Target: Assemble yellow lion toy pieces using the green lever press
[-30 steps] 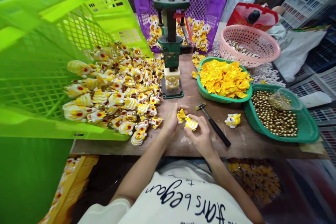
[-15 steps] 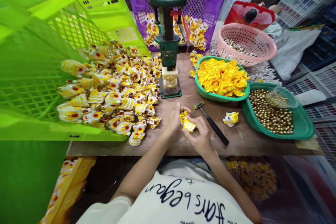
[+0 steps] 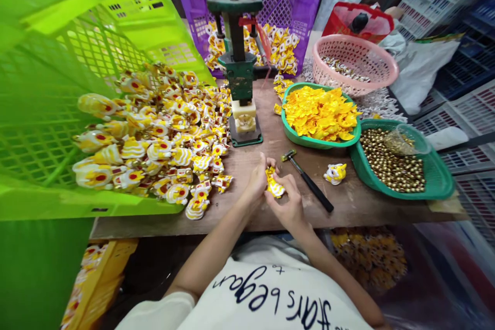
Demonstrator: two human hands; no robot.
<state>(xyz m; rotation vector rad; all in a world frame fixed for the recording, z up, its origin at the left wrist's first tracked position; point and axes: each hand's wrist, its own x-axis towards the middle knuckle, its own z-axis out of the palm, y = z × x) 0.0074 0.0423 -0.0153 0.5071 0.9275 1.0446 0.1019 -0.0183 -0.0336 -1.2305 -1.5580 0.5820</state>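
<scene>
Both hands meet around a small yellow-and-white plastic figure piece point(image 3: 274, 185) above the front of the table. My left hand point(image 3: 257, 178) grips its upper left side, and its fingers partly cover the piece. From the right, my right hand point(image 3: 288, 197) pinches it between thumb and fingers. Just right of my hands lies a small hammer point(image 3: 309, 181) with a black handle. Beyond it a yellow-and-white figure head point(image 3: 334, 174) sits on the table. A green hand press point(image 3: 242, 80) with a cream block in it stands behind my hands.
A tipped lime-green crate point(image 3: 42, 129) spills many finished-looking figures point(image 3: 154, 147) on the left. To the right are a green basin point(image 3: 294, 134) of yellow parts, a green basin point(image 3: 441, 178) of gold bells and a pink basket point(image 3: 356, 46). Behind stands a purple crate point(image 3: 309, 5).
The view has shifted slightly, moving the table items left. My right fingers have closed in a little around the figure piece, which both hands still hold.
</scene>
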